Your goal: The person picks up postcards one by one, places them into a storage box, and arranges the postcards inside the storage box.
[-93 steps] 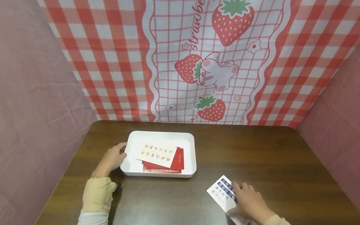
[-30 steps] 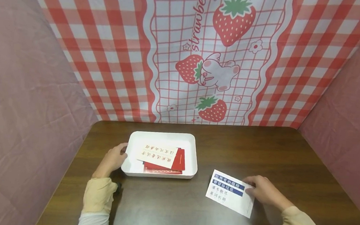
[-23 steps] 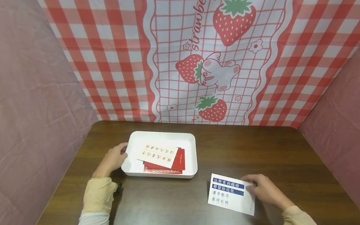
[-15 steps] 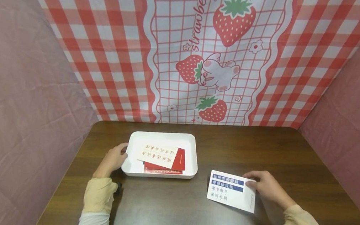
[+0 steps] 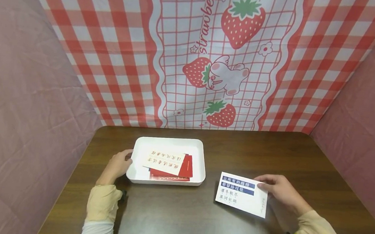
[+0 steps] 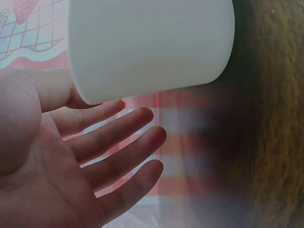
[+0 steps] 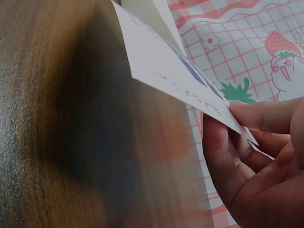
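My right hand [image 5: 283,192] pinches a white card [image 5: 241,205] with blue bands and printed characters by its right end, thumb on the printed face. Tilted, the card is held just above the table; in the right wrist view a second thin paper edge shows beneath it. At the left end of a white tray [image 5: 140,174], my left hand [image 5: 116,168] touches the rim with its thumb, while its other fingers [image 6: 111,140] stretch out apart, outside the tray. Inside the tray lies a loose pile: a cream card [image 5: 164,162] with red characters over red cards [image 5: 187,166].
Both hands work over a brown wooden table [image 5: 171,219]. A red-checked strawberry cloth [image 5: 223,112] hangs behind its far edge, and pink cloth walls [image 5: 33,118] close off the sides. The tray stands left of the lifted card.
The right hand has gone from lying over the flat, slanted card to pinching its right end. The card has turned and come up off the table. The left hand stays at the tray.
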Motion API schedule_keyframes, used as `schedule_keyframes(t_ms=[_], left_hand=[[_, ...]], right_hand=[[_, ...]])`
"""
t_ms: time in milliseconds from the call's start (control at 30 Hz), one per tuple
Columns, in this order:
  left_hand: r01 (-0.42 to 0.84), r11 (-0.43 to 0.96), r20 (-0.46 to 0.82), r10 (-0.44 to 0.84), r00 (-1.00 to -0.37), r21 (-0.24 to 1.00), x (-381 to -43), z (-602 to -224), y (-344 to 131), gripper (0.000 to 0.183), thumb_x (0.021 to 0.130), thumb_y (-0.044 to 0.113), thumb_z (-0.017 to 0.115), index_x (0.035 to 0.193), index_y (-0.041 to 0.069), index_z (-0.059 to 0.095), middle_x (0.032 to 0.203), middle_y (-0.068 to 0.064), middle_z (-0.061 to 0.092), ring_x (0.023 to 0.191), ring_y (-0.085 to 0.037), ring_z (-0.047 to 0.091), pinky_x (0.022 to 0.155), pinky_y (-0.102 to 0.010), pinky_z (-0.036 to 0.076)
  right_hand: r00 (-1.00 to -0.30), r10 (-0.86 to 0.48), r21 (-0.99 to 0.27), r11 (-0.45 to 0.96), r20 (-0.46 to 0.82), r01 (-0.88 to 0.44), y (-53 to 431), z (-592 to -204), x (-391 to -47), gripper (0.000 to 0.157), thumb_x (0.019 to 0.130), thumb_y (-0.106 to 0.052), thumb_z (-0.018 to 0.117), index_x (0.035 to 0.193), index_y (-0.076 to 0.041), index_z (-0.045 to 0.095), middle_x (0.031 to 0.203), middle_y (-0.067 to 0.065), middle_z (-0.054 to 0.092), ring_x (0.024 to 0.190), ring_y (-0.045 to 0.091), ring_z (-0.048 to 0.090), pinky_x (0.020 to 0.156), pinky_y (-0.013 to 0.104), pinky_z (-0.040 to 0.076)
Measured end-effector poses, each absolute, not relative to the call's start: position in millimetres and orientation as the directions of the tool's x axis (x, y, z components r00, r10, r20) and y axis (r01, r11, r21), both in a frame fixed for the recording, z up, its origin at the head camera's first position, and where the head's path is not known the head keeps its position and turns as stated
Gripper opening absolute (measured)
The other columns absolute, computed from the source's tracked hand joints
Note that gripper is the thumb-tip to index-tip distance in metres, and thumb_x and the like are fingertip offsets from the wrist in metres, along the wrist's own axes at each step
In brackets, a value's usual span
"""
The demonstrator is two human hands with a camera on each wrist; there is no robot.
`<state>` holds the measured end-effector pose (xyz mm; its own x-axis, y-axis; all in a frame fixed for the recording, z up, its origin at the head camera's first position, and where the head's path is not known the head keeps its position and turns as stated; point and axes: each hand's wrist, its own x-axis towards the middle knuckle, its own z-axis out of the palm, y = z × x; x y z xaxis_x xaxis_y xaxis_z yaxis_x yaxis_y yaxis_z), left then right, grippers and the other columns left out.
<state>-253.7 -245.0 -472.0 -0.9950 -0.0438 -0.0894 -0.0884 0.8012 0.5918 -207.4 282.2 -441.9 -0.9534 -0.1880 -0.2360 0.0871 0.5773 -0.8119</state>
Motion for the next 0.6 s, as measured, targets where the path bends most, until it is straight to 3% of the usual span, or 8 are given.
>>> schedule_keyframes(t_ms=[600], left_hand=[[-0.101, 0.810, -0.092, -0.059, -0.994, 0.577, -252.4, -467.1, -243.7, 0.046, 0.094, 0.008, 0.046, 0.138, -0.004, 0.049, 0.131, -0.026, 0.058, 0.121, -0.041, 0.055, 0.103, -0.057, 0.042]], right_hand=[[-0.960, -0.166, -0.867, 0.483, -0.227, 0.122, 284.2, -426.9, -216.5, 0.040, 0.092, -0.018, 0.064, 0.122, 0.009, 0.060, 0.097, 0.011, 0.073, 0.078, 0.016, 0.067, 0.067, 0.033, 0.056]])
